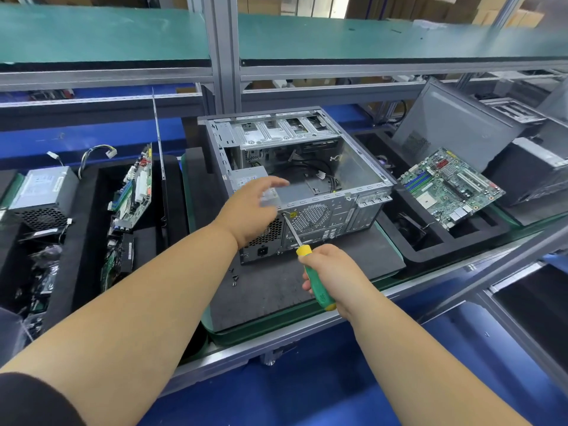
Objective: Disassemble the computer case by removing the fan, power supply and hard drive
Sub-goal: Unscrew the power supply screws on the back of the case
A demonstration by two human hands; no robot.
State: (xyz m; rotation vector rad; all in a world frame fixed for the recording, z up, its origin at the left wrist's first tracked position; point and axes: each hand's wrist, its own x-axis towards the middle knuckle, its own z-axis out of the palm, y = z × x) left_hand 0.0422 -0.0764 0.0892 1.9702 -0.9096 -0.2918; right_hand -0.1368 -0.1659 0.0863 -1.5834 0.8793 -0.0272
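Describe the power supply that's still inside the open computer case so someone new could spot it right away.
Find the open computer case lying on the dark mat mid-bench. In its near left corner sits the power supply, a grey metal box, with the left hand reaching over it. Unlike the loose grey box in the left tray, this one is still inside the case.

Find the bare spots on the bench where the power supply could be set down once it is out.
Bare mat lies between the case and the near edge, right of the loose screws. The left tray and right tray are crowded with parts.
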